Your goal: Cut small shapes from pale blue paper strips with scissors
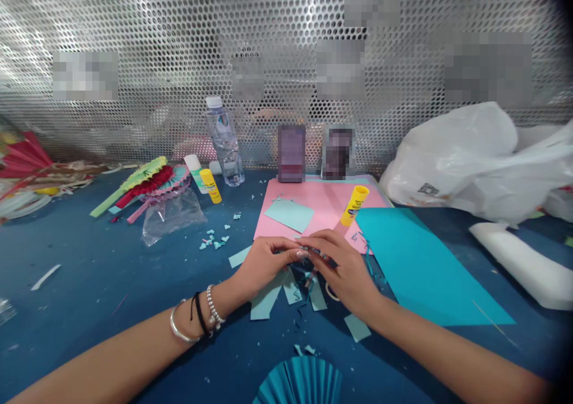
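Left hand, right hand: fingertips together, grip indiscernible, seemingly for fine control; fan below, presumably set clear.

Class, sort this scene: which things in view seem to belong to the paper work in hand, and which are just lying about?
Likely part of the work:
pale blue paper pieces, near the left hand and right hand
yellow glue stick beyond the right hand
teal sheet
pleated teal paper

Probably just lying about:
water bottle
white plastic bag
clear plastic wrapper
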Tool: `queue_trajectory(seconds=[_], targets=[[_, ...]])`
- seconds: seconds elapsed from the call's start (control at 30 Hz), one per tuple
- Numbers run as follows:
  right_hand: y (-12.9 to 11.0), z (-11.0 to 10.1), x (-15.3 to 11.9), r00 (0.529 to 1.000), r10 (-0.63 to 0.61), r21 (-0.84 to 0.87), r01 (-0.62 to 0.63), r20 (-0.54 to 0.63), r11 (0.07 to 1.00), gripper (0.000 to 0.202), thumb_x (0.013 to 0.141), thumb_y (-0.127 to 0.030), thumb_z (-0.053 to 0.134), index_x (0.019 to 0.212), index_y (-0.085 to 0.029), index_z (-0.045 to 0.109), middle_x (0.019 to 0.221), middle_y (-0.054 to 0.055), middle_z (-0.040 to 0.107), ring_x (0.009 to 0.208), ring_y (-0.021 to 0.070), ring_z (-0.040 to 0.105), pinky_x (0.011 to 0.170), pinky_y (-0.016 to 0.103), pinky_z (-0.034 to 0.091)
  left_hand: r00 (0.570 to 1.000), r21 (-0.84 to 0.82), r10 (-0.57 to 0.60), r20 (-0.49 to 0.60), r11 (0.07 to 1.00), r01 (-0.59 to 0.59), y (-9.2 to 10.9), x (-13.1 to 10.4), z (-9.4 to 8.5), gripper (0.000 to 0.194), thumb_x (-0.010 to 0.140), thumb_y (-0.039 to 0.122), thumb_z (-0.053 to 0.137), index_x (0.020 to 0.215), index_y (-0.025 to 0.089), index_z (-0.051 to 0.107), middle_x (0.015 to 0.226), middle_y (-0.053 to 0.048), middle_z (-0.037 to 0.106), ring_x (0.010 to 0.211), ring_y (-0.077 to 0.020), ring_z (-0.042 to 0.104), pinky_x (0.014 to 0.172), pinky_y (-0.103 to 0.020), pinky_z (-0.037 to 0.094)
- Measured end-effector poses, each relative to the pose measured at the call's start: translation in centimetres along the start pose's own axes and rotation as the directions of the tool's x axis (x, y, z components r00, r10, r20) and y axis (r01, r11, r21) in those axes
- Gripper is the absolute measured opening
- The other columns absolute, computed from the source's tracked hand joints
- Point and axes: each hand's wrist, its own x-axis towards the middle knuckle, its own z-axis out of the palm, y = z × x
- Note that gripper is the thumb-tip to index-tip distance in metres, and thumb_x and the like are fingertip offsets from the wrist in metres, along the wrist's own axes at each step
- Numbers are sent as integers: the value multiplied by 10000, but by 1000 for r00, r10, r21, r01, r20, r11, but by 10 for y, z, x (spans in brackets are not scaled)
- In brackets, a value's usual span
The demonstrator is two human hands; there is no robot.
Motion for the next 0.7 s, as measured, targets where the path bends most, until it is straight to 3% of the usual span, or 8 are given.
queue_trajectory(seconds=[0.33, 0.6, 0.7], targets=[[-7, -4, -1, 998, 55, 62, -53, -31, 997, 385, 744, -58, 437, 1077, -238, 508, 961, 42, 524, 841, 165, 501, 644, 274, 445, 1000, 28, -5, -30, 1000, 5, 2, 0, 3, 214, 721, 335, 616, 809, 157, 697, 753, -57, 679, 571, -107, 520, 489, -203, 388], [-6, -2, 0, 996, 76, 59, -73, -49, 996, 375, 709, -30, 421, 1019, -221, 512, 943, 44, 518, 802, 156, 498, 620, 264, 438, 996, 52, 87, -13, 995, -86, 2, -3, 3, 206, 746, 316, 594, 834, 159, 694, 848, -59, 699, 781, -169, 618, 705, -257, 468], [-6, -3, 0, 996, 71, 60, -67, -51, 996, 383, 712, -30, 422, 1029, -224, 510, 946, 41, 518, 806, 152, 498, 629, 263, 439, 995, 77, 103, -7, 992, -102, -1, -3, 4, 204, 749, 312, 592, 831, 155, 694, 844, -60, 700, 779, -173, 621, 718, -266, 469]])
